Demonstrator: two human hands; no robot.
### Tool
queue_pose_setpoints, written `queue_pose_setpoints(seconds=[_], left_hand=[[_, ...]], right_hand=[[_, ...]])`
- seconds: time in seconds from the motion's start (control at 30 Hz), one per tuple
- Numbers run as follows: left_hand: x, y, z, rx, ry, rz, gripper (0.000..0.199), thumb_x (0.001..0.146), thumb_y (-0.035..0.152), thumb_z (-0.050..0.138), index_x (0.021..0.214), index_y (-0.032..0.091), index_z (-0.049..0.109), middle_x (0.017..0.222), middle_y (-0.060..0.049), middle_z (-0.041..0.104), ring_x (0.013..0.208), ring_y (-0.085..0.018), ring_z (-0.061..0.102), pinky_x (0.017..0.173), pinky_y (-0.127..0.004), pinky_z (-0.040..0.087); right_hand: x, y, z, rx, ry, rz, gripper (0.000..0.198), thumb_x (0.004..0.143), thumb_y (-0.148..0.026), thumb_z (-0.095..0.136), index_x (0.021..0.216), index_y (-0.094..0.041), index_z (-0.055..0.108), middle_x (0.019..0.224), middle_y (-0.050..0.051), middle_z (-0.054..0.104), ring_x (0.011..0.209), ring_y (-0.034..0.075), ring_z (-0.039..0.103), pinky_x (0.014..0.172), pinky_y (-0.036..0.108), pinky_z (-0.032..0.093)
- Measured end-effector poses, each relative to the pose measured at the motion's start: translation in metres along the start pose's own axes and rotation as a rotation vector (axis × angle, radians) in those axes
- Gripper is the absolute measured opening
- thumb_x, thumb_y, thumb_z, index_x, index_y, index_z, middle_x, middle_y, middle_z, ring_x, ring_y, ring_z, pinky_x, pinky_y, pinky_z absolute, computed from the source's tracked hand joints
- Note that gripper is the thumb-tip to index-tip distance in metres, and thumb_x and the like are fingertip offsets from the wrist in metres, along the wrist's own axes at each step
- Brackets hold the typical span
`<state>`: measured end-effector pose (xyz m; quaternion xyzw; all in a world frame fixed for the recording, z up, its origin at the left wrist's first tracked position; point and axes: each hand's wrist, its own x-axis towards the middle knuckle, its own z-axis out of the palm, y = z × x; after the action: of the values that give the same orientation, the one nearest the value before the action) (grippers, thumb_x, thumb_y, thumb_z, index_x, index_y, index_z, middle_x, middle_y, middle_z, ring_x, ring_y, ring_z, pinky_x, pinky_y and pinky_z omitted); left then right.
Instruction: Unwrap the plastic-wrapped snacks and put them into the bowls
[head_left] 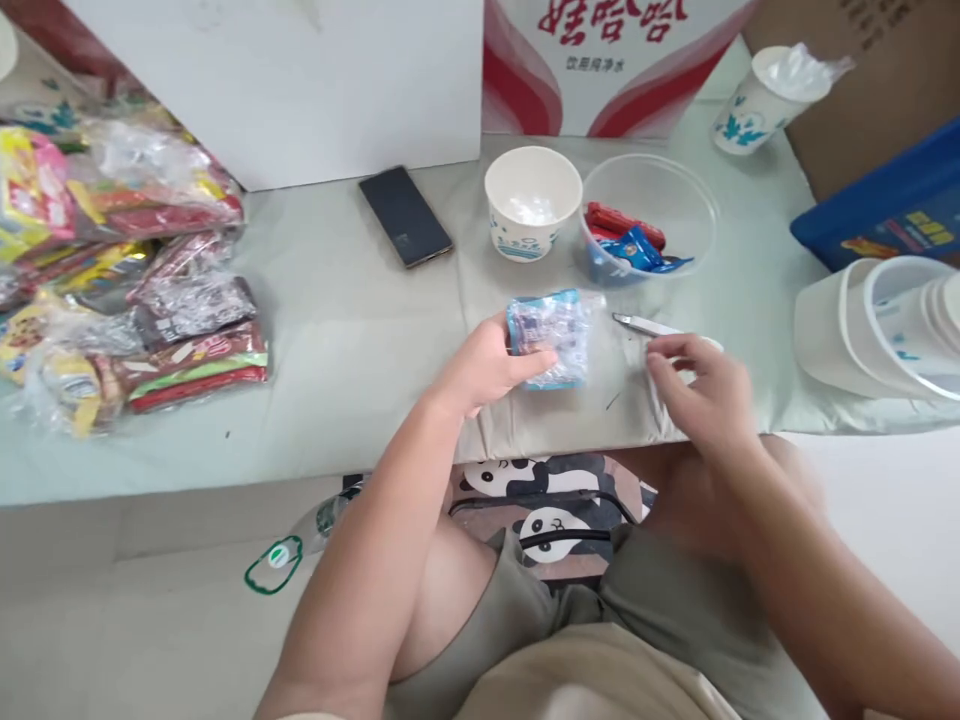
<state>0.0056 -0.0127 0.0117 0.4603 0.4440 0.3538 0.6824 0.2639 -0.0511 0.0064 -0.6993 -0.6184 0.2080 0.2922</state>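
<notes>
My left hand grips a small blue package in clear plastic wrap just above the front of the table, its thumb across the near face. To the right, my right hand has thumb and forefinger pinched together. Whatever is between those fingertips, perhaps a bit of clear film, cannot be made out. Just beyond them lies a slim cutter knife with a metal tip pointing left and a pale handle. The fingers overlap part of that handle in view; whether they touch it is unclear.
Behind stand a paper bowl holding clear plastic and a clear tub with red and blue packets. A phone lies left of them. Wrapped snacks are heaped at far left; nested tubs stand right, near the table edge.
</notes>
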Motion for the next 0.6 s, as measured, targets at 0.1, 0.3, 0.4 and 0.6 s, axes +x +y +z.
queue_pose_setpoints(seconds=[0.1, 0.3, 0.4, 0.6], left_hand=[[0.008, -0.001, 0.004, -0.058, 0.083, -0.039, 0.042, 0.072, 0.035, 0.083, 0.106, 0.018, 0.066, 0.11, -0.007, 0.074, 0.099, -0.022, 0.069, 0.085, -0.035, 0.057], [0.025, -0.005, 0.012, -0.14, 0.184, -0.043, 0.052, 0.068, 0.04, 0.086, 0.108, 0.02, 0.061, 0.109, -0.006, 0.072, 0.097, -0.022, 0.07, 0.078, -0.033, 0.061], [0.03, -0.011, 0.013, -0.101, 0.177, -0.022, 0.054, 0.065, 0.041, 0.089, 0.106, 0.021, 0.059, 0.104, -0.004, 0.072, 0.094, -0.021, 0.07, 0.077, -0.033, 0.061], [0.028, -0.014, 0.015, 0.014, 0.081, 0.011, 0.052, 0.071, 0.032, 0.082, 0.118, 0.022, 0.063, 0.103, -0.002, 0.072, 0.091, -0.018, 0.068, 0.081, -0.031, 0.057]], right_hand=[[0.019, 0.035, -0.016, -0.348, 0.137, -0.123, 0.034, 0.085, -0.038, 0.06, 0.113, -0.022, 0.072, 0.119, 0.015, 0.073, 0.114, 0.035, 0.066, 0.103, 0.054, 0.049], [0.036, 0.05, -0.016, -0.4, 0.001, -0.125, 0.027, 0.089, -0.041, 0.057, 0.101, -0.021, 0.071, 0.098, 0.015, 0.072, 0.093, 0.033, 0.066, 0.082, 0.047, 0.051], [0.018, 0.028, -0.014, -0.095, -0.138, -0.005, 0.022, 0.093, -0.041, 0.054, 0.097, -0.022, 0.064, 0.071, 0.005, 0.068, 0.061, 0.022, 0.061, 0.062, 0.035, 0.046], [0.004, -0.018, -0.004, 0.298, -0.424, -0.098, 0.03, 0.097, -0.039, 0.049, 0.101, -0.018, 0.069, 0.059, -0.001, 0.064, 0.049, 0.014, 0.053, 0.052, 0.027, 0.039]])
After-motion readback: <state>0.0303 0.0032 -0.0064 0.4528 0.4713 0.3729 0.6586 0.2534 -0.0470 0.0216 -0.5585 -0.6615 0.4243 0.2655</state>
